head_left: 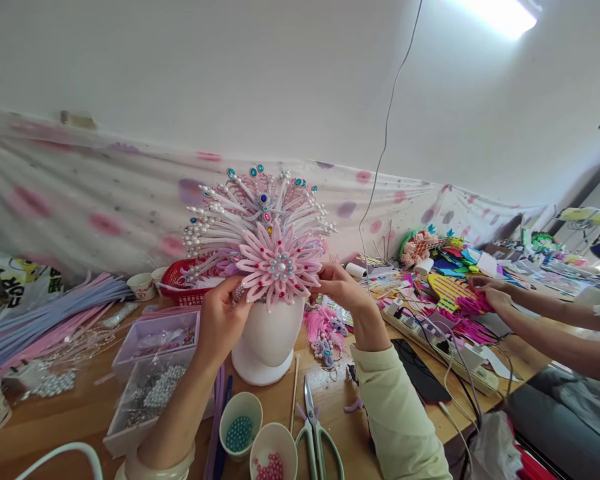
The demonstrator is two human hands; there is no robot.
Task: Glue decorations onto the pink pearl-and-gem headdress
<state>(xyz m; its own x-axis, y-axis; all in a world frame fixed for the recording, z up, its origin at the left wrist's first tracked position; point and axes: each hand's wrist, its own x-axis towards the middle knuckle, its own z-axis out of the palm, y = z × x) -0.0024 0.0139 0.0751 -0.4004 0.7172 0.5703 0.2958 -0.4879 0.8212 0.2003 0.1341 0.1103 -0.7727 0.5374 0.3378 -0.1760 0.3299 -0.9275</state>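
Observation:
A large pink flower [281, 267] with pearl-tipped petals and blue, white and red beads stands at the front of a beaded headdress [220, 230]. The headdress rests on a white foam mannequin head [273, 330]. At the flower's lower left edge, the thumb and fingers of my left hand [225, 320] are closed on its petals. My right hand [347, 290] grips the flower's right edge, its fingertips partly hidden behind the petals. Whether the flower touches the headdress or is held just before it, I cannot tell.
Cups of blue beads [240, 433] and pink beads [270, 463] stand in front, beside scissors [313, 427]. Bead trays [125, 407] and a red basket [180, 293] lie left. A phone [420, 370] and power strip [445, 353] lie right, near a co-worker's hands [495, 293].

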